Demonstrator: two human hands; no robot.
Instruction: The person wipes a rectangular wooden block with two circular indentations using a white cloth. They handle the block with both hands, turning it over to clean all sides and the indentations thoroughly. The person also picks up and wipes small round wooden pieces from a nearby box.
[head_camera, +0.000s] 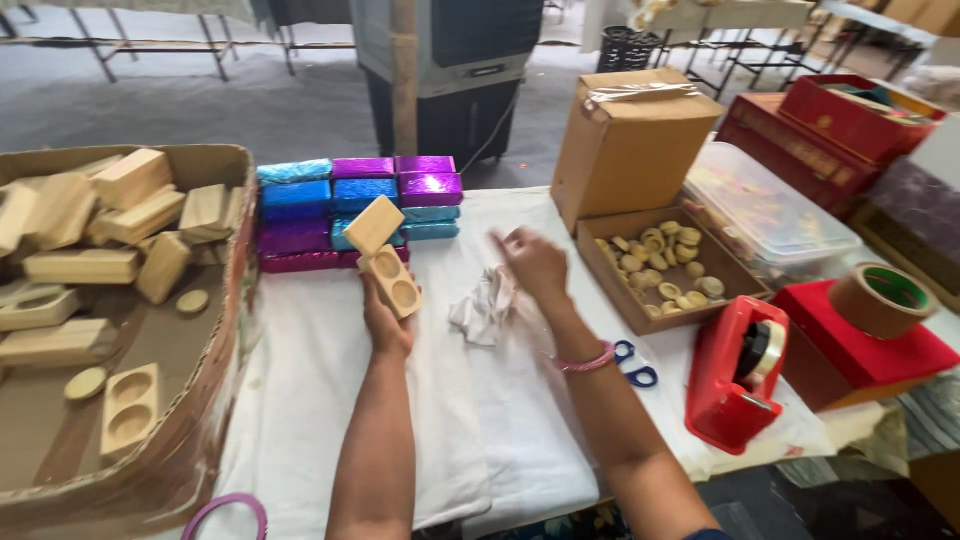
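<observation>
My left hand (385, 325) holds up a small wooden box (385, 257) with two round hollows and a swivelled lid, above the white cloth-covered table (330, 400). My right hand (535, 262) hovers to its right, fingers loosely curled and blurred, touching or just above a crumpled white rag (482, 310). Whether it grips the rag is unclear. Behind the wooden box stands a stack of shiny wrapped blocks (355, 195) in blue, purple and teal.
A big cardboard box (215, 330) of wooden boxes and lids lies at the left. At the right are a shallow carton of small wooden rings (660, 262), a tall carton (630, 140), blue-handled scissors (635, 365), a red tape dispenser (735, 375), a brown tape roll (880, 298) and red boxes (830, 125).
</observation>
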